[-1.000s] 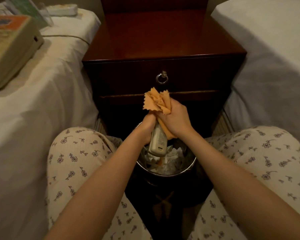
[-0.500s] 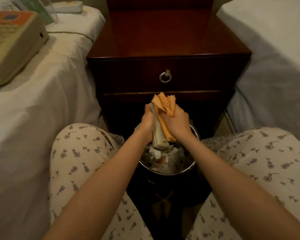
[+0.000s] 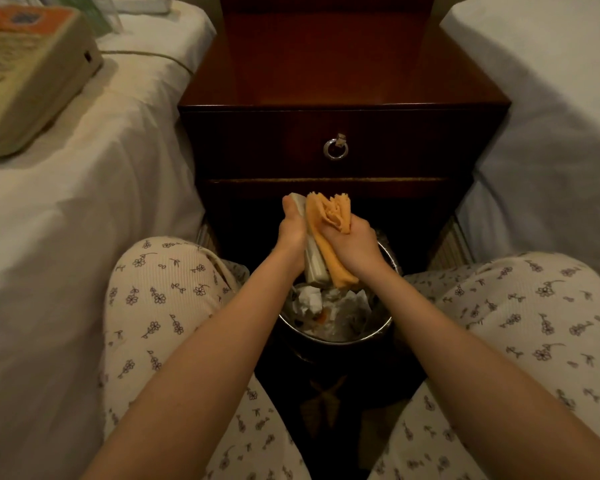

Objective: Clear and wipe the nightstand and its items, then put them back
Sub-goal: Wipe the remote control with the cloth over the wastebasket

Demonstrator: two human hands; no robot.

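Over the waste bin [image 3: 368, 336], between the knees: beige remote [image 3: 314, 268] held steep, near upright, lower end just above the rubbish. Left grip [image 3: 291, 233] wrapped round its left side, thumb lying up toward the top end. Right grip [image 3: 355, 245] closed on a bunched orange cloth [image 3: 329, 216], pressing it along the remote's right side; cloth tail hangs out below the hand. Against a second ago: remote's broad face no longer shows, only its edge; its top end now pokes out above the left thumb; cloth, then bunched at the top, now runs down its length. Bin holds crumpled white paper, shiny metal rim, the hands covering part of the far rim. Beyond: nightstand [image 3: 395, 143], drawer shut, ring pull [image 3: 335, 148], dark red counter [image 3: 326, 64]. Telephone [image 3: 25, 74] lies on the left bed [image 3: 66, 220]; right bed [image 3: 551, 98] white. Floral pyjama legs [image 3: 160, 306] either side of the bin.
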